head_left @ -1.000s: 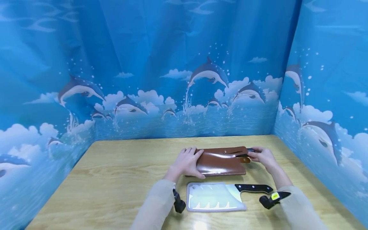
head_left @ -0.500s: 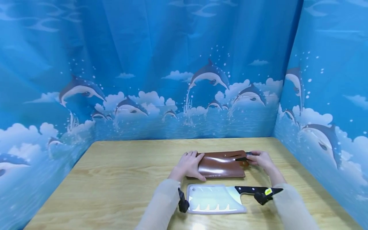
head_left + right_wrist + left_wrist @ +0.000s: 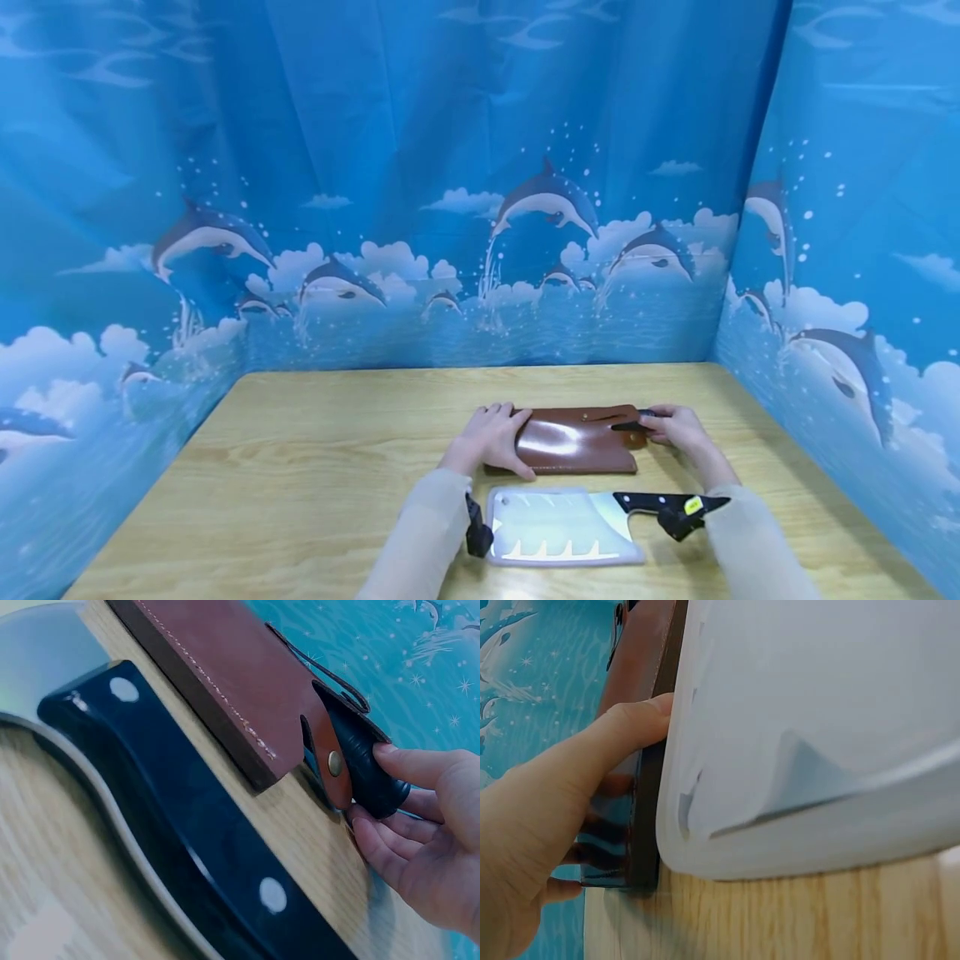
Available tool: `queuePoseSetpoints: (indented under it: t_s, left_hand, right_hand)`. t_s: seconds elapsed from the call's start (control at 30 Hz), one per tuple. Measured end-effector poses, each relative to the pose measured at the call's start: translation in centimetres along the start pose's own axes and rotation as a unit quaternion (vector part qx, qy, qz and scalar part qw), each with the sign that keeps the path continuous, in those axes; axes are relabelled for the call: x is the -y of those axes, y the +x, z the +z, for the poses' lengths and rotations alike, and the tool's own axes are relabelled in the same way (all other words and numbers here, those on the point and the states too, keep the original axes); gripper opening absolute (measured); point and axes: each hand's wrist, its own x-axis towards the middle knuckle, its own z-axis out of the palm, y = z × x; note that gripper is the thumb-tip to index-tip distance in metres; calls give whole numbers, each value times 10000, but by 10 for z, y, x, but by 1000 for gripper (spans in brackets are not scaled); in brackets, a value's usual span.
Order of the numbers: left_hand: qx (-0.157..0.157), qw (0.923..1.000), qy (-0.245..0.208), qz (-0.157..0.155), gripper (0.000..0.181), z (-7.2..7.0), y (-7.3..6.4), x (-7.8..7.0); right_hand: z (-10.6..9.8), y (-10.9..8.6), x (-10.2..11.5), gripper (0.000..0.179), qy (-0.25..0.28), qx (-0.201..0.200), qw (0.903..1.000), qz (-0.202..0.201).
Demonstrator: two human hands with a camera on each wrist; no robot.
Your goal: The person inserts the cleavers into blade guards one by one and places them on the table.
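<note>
A brown leather sheath (image 3: pixel 577 446) lies on the table, with a black-handled knife (image 3: pixel 375 776) inside and only part of its handle showing at the right end. My left hand (image 3: pixel 491 437) grips the sheath's left end, thumb on the near edge and fingers over the far side. At the other end my right hand (image 3: pixel 677 429) holds the handle's butt, the thumb on top and the fingers beside the strap with its brass snap (image 3: pixel 334 763). Nearer to me lies a cleaver (image 3: pixel 652 502), its blade in a translucent white guard (image 3: pixel 558 529).
The wooden table (image 3: pixel 300 475) ends at a blue dolphin-printed curtain (image 3: pixel 390 208) behind and on the right. The cleaver lies between my forearms, and the right wrist's camera (image 3: pixel 681 518) overlaps its handle end in the head view.
The sheath has come a little closer to the cleaver, both hands moving with it. My right forearm has shifted left, so its wrist camera now overlaps the cleaver handle. The head view has tilted slightly.
</note>
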Motion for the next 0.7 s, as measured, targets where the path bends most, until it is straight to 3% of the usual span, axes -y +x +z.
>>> queuePoseSetpoints:
  t_s: [0.4, 0.7]
  left_hand:
    - [212, 9995, -219, -100, 105, 7, -1, 5]
    - [374, 9982, -390, -270, 106, 6, 0, 2]
  right_hand:
    - [6, 0, -4, 48, -490, -46, 9986, -204]
    - [1, 3, -8, 52, -147, 48, 9993, -337]
